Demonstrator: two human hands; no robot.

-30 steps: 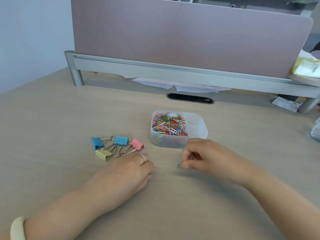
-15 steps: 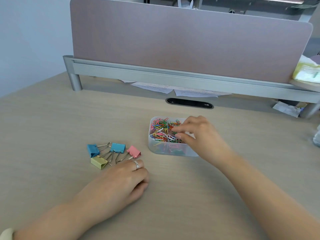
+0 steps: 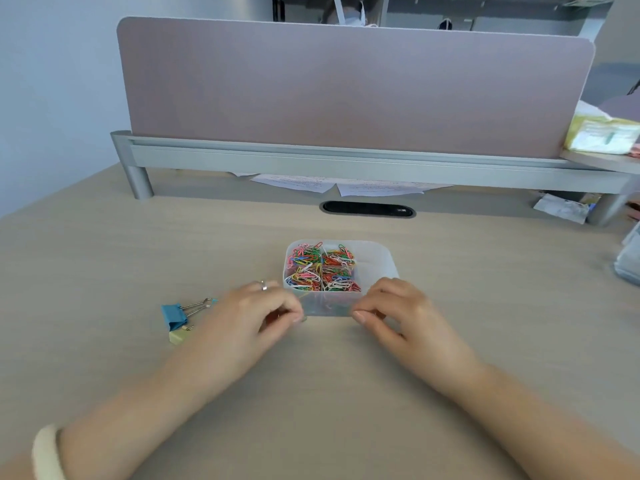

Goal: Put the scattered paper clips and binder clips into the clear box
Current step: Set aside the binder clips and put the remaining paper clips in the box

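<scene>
The clear box [image 3: 377, 258] stands mid-desk, its left compartments full of coloured paper clips [image 3: 320, 268]. My left hand [image 3: 256, 317] lies at the box's front left corner. Its fingers are curled over a pink binder clip, of which only a pink patch shows between fingers and thumb. A blue binder clip [image 3: 173, 315] and a yellow one [image 3: 178, 337] lie just left of that hand; the other clips are hidden beneath it. My right hand [image 3: 391, 313] sits by the box's front right corner, fingers loosely curled, with nothing visible in it.
A grey rail and a mauve partition [image 3: 346, 91] close off the back of the desk, with papers [image 3: 346, 185] under the rail and a cable slot [image 3: 369, 209] behind the box. Packets [image 3: 602, 135] and a clear container [image 3: 630, 265] sit at the right edge.
My right hand carried a paper clip to the box, then drew back to its front right corner. My left hand slid forward over the binder clips and curled its fingers.
</scene>
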